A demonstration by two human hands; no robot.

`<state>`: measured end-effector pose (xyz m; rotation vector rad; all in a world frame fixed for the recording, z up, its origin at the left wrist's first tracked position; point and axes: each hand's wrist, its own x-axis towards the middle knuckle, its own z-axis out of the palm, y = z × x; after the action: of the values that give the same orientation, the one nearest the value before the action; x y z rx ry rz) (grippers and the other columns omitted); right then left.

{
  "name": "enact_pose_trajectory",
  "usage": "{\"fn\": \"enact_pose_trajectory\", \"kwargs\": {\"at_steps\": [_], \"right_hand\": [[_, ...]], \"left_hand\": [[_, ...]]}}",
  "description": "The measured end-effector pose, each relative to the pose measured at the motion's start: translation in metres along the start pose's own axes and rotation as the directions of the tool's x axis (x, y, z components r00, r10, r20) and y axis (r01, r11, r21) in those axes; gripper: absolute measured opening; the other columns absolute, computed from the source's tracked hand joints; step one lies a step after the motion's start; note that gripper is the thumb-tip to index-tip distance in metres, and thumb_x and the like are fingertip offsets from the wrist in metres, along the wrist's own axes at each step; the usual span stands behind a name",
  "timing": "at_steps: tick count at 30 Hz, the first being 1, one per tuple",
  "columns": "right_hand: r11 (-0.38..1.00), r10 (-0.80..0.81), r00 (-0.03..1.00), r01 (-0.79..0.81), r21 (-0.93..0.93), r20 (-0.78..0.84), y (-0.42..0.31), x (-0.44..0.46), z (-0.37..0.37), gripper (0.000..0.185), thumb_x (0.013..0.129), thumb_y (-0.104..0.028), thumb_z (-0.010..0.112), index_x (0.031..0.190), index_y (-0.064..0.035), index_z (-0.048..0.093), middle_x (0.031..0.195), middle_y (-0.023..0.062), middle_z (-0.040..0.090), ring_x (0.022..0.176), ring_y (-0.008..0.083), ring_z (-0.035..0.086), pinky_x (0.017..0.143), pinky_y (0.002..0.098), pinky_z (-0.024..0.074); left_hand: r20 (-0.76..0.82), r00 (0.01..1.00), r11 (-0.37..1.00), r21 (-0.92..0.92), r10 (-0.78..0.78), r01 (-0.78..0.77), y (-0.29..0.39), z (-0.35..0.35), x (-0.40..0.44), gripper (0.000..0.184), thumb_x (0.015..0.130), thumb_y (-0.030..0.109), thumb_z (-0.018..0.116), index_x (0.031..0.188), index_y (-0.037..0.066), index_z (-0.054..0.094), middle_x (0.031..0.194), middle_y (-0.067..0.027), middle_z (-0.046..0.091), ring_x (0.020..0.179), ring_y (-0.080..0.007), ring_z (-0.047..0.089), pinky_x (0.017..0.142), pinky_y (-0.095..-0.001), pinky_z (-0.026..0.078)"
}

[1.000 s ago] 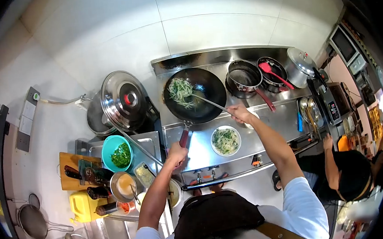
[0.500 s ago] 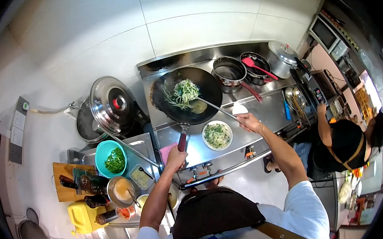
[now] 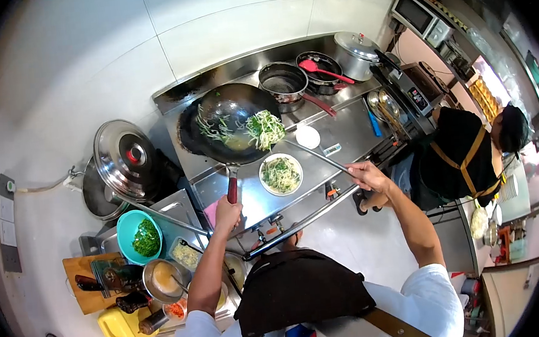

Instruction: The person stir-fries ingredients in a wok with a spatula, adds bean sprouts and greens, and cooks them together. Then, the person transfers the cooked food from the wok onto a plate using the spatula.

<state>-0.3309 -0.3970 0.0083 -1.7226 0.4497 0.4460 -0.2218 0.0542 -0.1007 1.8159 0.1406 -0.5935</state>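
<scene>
My left hand [image 3: 228, 215] is wrapped round the red handle of a black wok [image 3: 232, 101] on the stove. The long metal handle of a cooking utensil [image 3: 319, 154] is in my right hand [image 3: 368, 177]; food hides its head, so I cannot tell ladle from spatula. A heap of bean sprouts with greens [image 3: 266, 129] sits on that head at the wok's right rim. Some strands [image 3: 214, 128] and a little liquid stay inside the wok. Just below stands a white bowl [image 3: 263, 181] holding more sprouts and greens.
A white round dish [image 3: 307, 137] lies right of the wok. Behind are a saucepan [image 3: 283, 82], a pan with a red spoon [image 3: 317, 68] and a pressure cooker [image 3: 356, 51]. At left are a turquoise bowl [image 3: 123, 236] of greens and a lidded pot [image 3: 122, 148]. A person [image 3: 455, 154] stands at right.
The utensil has carried the sprouts from the wok's middle to its right rim, near the bowl. Fewer strands lie in the wok. My view has turned and shifted right.
</scene>
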Motion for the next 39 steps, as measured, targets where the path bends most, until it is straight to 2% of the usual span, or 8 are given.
{"fn": "enact_pose_trajectory", "kwargs": {"at_steps": [6, 10, 12, 18, 20, 22, 31, 39], "right_hand": [[0.996, 0.085, 0.996, -0.085, -0.001, -0.009, 0.023, -0.046, -0.029, 0.037, 0.103, -0.02, 0.056, 0.134, -0.0009, 0.06, 0.065, -0.0016, 0.052, 0.048, 0.0056, 0.043, 0.041, 0.0231, 0.0347], [0.981, 0.156, 0.988, -0.157, -0.115, -0.019, 0.032, -0.046, -0.039, 0.036, 0.101, -0.021, 0.057, 0.129, -0.0001, 0.064, 0.064, -0.0022, 0.053, 0.054, 0.0068, 0.049, 0.046, 0.0264, 0.04], [0.94, 0.118, 0.993, -0.116, -0.321, -0.012, 0.037, -0.029, -0.046, 0.036, 0.1, -0.023, 0.058, 0.127, -0.0009, 0.065, 0.065, 0.0001, 0.056, 0.058, 0.0096, 0.053, 0.051, 0.0289, 0.0433], [0.628, -0.027, 0.996, 0.08, -0.774, 0.08, -0.011, 0.02, -0.046, 0.032, 0.096, -0.023, 0.058, 0.119, -0.003, 0.07, 0.074, 0.0105, 0.067, 0.068, 0.0195, 0.063, 0.066, 0.0355, 0.0506], [0.426, -0.08, 0.987, 0.161, -0.89, 0.14, -0.038, 0.032, -0.043, 0.032, 0.093, -0.026, 0.06, 0.117, -0.0068, 0.07, 0.098, 0.0191, 0.072, 0.089, 0.0372, 0.068, 0.08, 0.0432, 0.0506], [0.338, 0.019, 0.994, 0.092, -0.937, 0.104, -0.07, 0.04, -0.033, 0.032, 0.093, -0.028, 0.06, 0.116, -0.0106, 0.071, 0.1, 0.0194, 0.072, 0.094, 0.0377, 0.068, 0.082, 0.0435, 0.0509], [-0.109, 0.001, 0.998, 0.067, -0.992, 0.067, -0.17, 0.073, 0.048, 0.025, 0.087, -0.021, 0.057, 0.096, -0.0063, 0.075, 0.099, 0.0193, 0.072, 0.093, 0.0388, 0.069, 0.08, 0.0481, 0.054], [-0.215, -0.016, 0.999, 0.035, -0.976, 0.039, -0.193, 0.069, 0.065, 0.023, 0.075, -0.011, 0.067, 0.096, -0.006, 0.077, 0.102, 0.0174, 0.074, 0.094, 0.0352, 0.072, 0.076, 0.047, 0.0565]], "left_hand": [[-0.074, 0.997, 0.998, -0.056, 0.018, -0.022, -0.017, -0.011, 0.032, 0.009, 0.08, 0.005, 0.059, 0.072, 0.004, 0.055, 0.054, -0.0046, 0.053, 0.038, -0.0138, 0.046, 0.034, -0.0313, 0.032], [-0.04, 0.999, 1.0, -0.01, -0.01, 0.01, -0.021, -0.015, 0.043, 0.006, 0.082, 0.01, 0.056, 0.079, 0.005, 0.053, 0.052, -0.0023, 0.05, 0.038, -0.0135, 0.048, 0.035, -0.0314, 0.034], [-0.054, 0.998, 0.999, -0.044, -0.029, 0.027, -0.014, -0.012, 0.036, 0.007, 0.082, 0.009, 0.056, 0.078, 0.005, 0.053, 0.051, -0.0024, 0.05, 0.039, -0.0135, 0.047, 0.035, -0.0315, 0.033], [-0.053, 0.999, 0.994, -0.108, 0.008, -0.013, -0.027, -0.01, 0.044, 0.007, 0.082, 0.008, 0.056, 0.077, 0.004, 0.052, 0.052, -0.0028, 0.051, 0.038, -0.013, 0.047, 0.035, -0.0316, 0.033], [-0.072, 0.997, 0.992, -0.123, 0.013, -0.022, -0.022, -0.008, 0.041, 0.007, 0.081, 0.008, 0.057, 0.077, 0.004, 0.053, 0.052, -0.0028, 0.05, 0.038, -0.0132, 0.047, 0.035, -0.0316, 0.033], [-0.078, 0.997, 0.992, -0.121, 0.014, -0.024, -0.018, -0.008, 0.038, 0.006, 0.081, 0.007, 0.057, 0.078, 0.004, 0.053, 0.052, -0.0028, 0.05, 0.037, -0.0136, 0.047, 0.034, -0.0317, 0.034], [-0.103, 0.994, 0.995, -0.094, -0.031, 0.021, -0.01, -0.002, 0.033, 0.008, 0.081, 0.008, 0.059, 0.077, 0.004, 0.053, 0.051, -0.0036, 0.051, 0.036, -0.0155, 0.049, 0.034, -0.032, 0.035], [-0.084, 0.995, 0.996, -0.076, -0.06, 0.053, -0.017, -0.004, 0.04, 0.006, 0.081, 0.007, 0.059, 0.08, 0.004, 0.053, 0.053, -0.0041, 0.052, 0.037, -0.0156, 0.048, 0.034, -0.0321, 0.034]]}}
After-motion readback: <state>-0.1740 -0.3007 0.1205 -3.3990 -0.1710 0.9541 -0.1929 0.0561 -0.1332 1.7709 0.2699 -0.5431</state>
